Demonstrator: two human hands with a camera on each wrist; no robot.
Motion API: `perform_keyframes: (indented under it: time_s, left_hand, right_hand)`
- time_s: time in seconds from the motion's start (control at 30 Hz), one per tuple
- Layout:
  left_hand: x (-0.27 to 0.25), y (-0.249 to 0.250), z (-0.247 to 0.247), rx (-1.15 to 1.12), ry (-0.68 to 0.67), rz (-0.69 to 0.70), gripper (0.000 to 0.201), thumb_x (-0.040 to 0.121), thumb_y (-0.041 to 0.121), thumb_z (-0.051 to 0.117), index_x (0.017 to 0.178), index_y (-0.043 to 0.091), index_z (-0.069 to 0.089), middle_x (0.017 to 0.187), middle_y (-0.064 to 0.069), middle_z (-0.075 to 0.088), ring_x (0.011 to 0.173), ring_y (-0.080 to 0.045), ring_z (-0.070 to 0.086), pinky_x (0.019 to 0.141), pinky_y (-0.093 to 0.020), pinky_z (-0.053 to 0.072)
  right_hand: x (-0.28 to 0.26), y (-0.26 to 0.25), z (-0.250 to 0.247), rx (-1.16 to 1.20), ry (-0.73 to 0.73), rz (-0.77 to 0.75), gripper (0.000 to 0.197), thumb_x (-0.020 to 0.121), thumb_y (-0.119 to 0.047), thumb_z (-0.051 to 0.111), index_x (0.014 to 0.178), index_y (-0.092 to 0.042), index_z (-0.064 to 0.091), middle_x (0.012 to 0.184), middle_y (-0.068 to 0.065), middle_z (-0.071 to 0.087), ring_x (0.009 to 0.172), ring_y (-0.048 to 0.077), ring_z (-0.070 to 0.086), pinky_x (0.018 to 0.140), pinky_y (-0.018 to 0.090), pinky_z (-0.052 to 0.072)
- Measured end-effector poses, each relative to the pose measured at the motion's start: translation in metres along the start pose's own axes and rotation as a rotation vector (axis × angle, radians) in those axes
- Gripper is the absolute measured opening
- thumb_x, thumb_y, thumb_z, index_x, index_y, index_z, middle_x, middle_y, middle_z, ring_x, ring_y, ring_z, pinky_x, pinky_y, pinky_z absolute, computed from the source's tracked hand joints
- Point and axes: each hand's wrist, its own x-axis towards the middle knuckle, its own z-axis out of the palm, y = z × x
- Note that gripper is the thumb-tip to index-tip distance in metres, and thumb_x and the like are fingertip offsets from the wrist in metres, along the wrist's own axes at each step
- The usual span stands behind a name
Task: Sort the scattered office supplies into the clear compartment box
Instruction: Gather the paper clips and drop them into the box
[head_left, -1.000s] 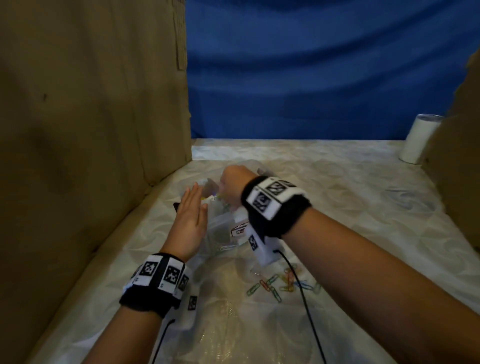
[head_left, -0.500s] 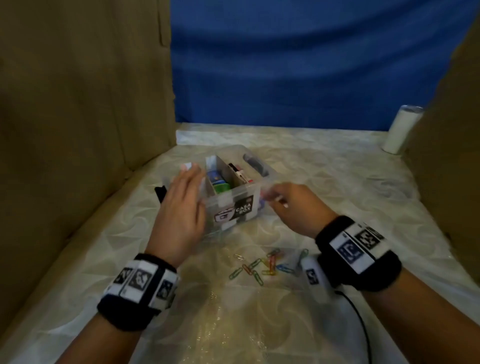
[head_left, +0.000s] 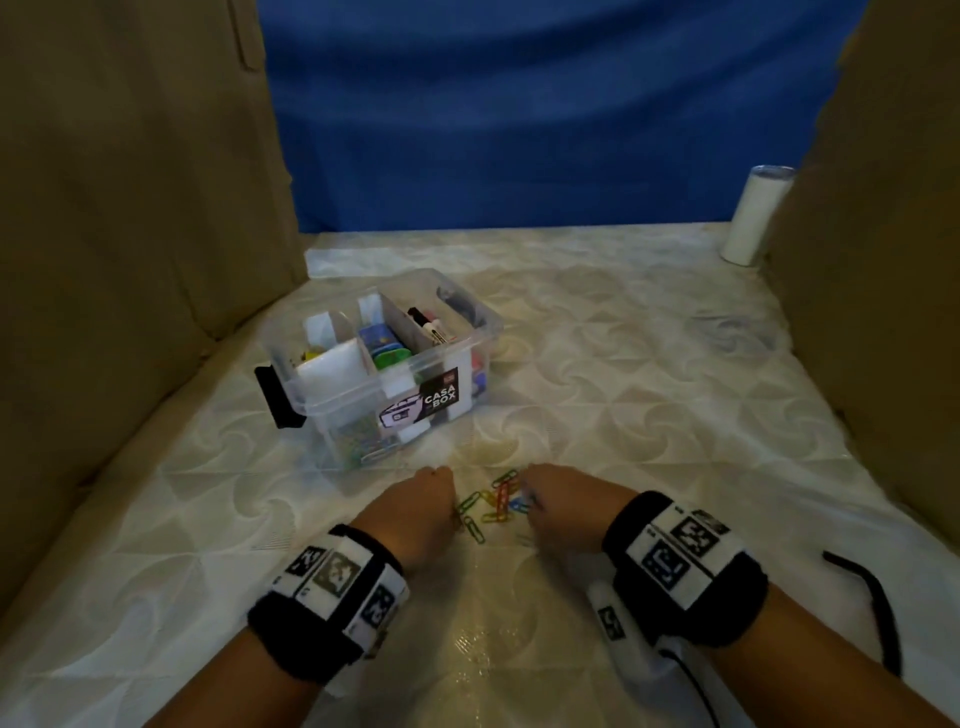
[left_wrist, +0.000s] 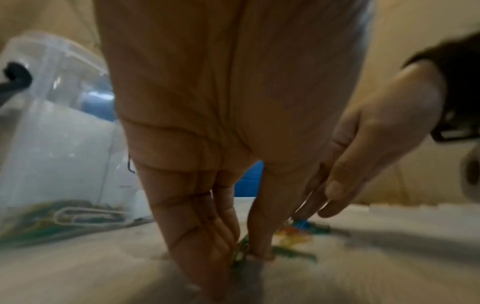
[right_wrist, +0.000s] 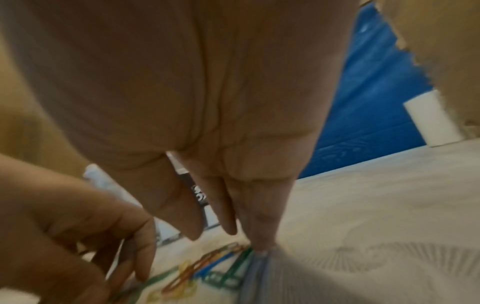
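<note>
A: Looking at the head view, I see the left hand (head_left: 415, 512) and the right hand (head_left: 558, 512) on each side of a small heap of coloured paper clips (head_left: 493, 504) on the white patterned table cover (head_left: 649, 405).

B: Are the hands holding the clips?

A: From the head view the fingers are hidden behind the backs of the hands. In the left wrist view the left fingers (left_wrist: 207, 236) are straight and close together, tips down on the cover, touching a green clip. In the right wrist view the right fingers (right_wrist: 259, 216) are also straight, tips at the edge of the heap. I see no pinch, but both wrist pictures are blurred.

B: And the clear compartment box (head_left: 291, 364)?

A: It stands open just behind the hands, a little to the left. One section holds markers (head_left: 431, 327), and more clips lie at the bottom of the front part. The other contents are hard to make out. A white cylinder (head_left: 756, 213) stands far right, partly cut off by a cardboard wall (head_left: 883, 260).
</note>
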Motion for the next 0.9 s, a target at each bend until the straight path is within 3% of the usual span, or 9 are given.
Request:
perform_keyframes:
  time_s: [0.13,0.23,0.3,0.4,0.47,0.6,0.67,0.83,0.9]
  left_hand:
    - [0.0,-0.002,-0.01,-0.145,0.057,0.075,0.034,0.091,0.021,0.055,0.124,0.022,0.049,0.119,0.0,0.055,0.099,-0.013,0.054,0.085,-0.025,0.044]
    - [0.001,-0.009,-0.007,-0.019,0.137,0.094,0.051,0.087,0.024,0.059,0.136,0.021,0.042,0.131,0.0,0.044,0.118,-0.017,0.048,0.099,-0.03,0.043]
    - [0.004,-0.013,-0.005,0.039,0.03,0.059,0.06,0.08,0.035,0.067,0.134,0.025,0.042,0.129,0.002,0.041,0.12,-0.019,0.044,0.101,-0.034,0.042]
    - [0.01,-0.014,-0.006,-0.025,-0.092,-0.009,0.069,0.066,0.046,0.078,0.124,0.028,0.045,0.121,0.006,0.043,0.111,-0.014,0.049,0.098,-0.035,0.047]
    - [0.013,-0.012,-0.006,-0.022,-0.093,-0.003,0.064,0.065,0.045,0.079,0.118,0.027,0.048,0.118,0.005,0.05,0.103,-0.013,0.054,0.092,-0.031,0.049]
    - [0.02,-0.009,-0.005,-0.014,-0.079,0.013,0.06,0.062,0.045,0.081,0.112,0.026,0.053,0.109,0.006,0.058,0.092,-0.012,0.056,0.082,-0.026,0.049]
    - [0.021,-0.007,-0.004,-0.004,-0.082,0.006,0.06,0.061,0.049,0.081,0.11,0.026,0.054,0.105,0.006,0.058,0.092,-0.013,0.056,0.081,-0.027,0.049]
    - [0.024,-0.004,-0.009,-0.052,-0.042,0.036,0.037,0.073,0.035,0.075,0.103,0.019,0.061,0.106,0.0,0.064,0.094,-0.017,0.059,0.081,-0.029,0.05]
    - [0.024,-0.004,-0.01,-0.054,-0.037,0.065,0.031,0.076,0.03,0.073,0.102,0.018,0.063,0.104,0.0,0.064,0.092,-0.016,0.059,0.078,-0.027,0.047]
  right_hand:
    - [-0.01,0.02,-0.018,0.037,0.195,0.03,0.053,0.09,-0.034,0.057,0.135,-0.009,0.045,0.135,0.01,0.046,0.12,0.025,0.05,0.099,0.03,0.041]
    - [-0.008,0.027,-0.012,0.006,0.111,0.137,0.088,0.066,-0.056,0.076,0.133,-0.013,0.038,0.128,0.009,0.042,0.116,0.027,0.05,0.097,0.038,0.045]
    - [-0.003,0.019,-0.006,0.03,0.027,0.173,0.109,0.05,-0.059,0.084,0.134,-0.016,0.029,0.127,0.008,0.041,0.117,0.027,0.049,0.097,0.042,0.046]
    - [0.01,0.002,-0.001,-0.011,0.007,0.147,0.115,0.049,-0.054,0.087,0.138,-0.018,0.022,0.133,0.011,0.038,0.123,0.031,0.048,0.1,0.045,0.045]
    - [0.018,-0.009,0.002,-0.033,0.027,0.11,0.105,0.053,-0.048,0.087,0.134,-0.016,0.028,0.13,0.01,0.042,0.119,0.031,0.051,0.097,0.045,0.047]
    - [0.027,-0.019,0.002,-0.004,0.056,-0.005,0.052,0.07,-0.033,0.081,0.1,-0.017,0.041,0.105,0.006,0.052,0.091,0.02,0.051,0.076,0.031,0.043]
    - [0.027,-0.021,0.001,-0.021,0.073,-0.04,0.036,0.077,-0.027,0.075,0.096,-0.018,0.045,0.107,0.01,0.058,0.088,0.018,0.048,0.075,0.029,0.04]
    - [0.026,-0.024,0.006,-0.11,0.145,-0.09,0.016,0.087,-0.014,0.06,0.079,-0.018,0.047,0.096,0.007,0.051,0.085,0.019,0.047,0.071,0.027,0.038]
    - [0.025,-0.023,0.007,-0.1,0.169,-0.083,0.011,0.087,-0.01,0.056,0.084,-0.017,0.047,0.094,0.005,0.049,0.084,0.02,0.048,0.065,0.025,0.039]
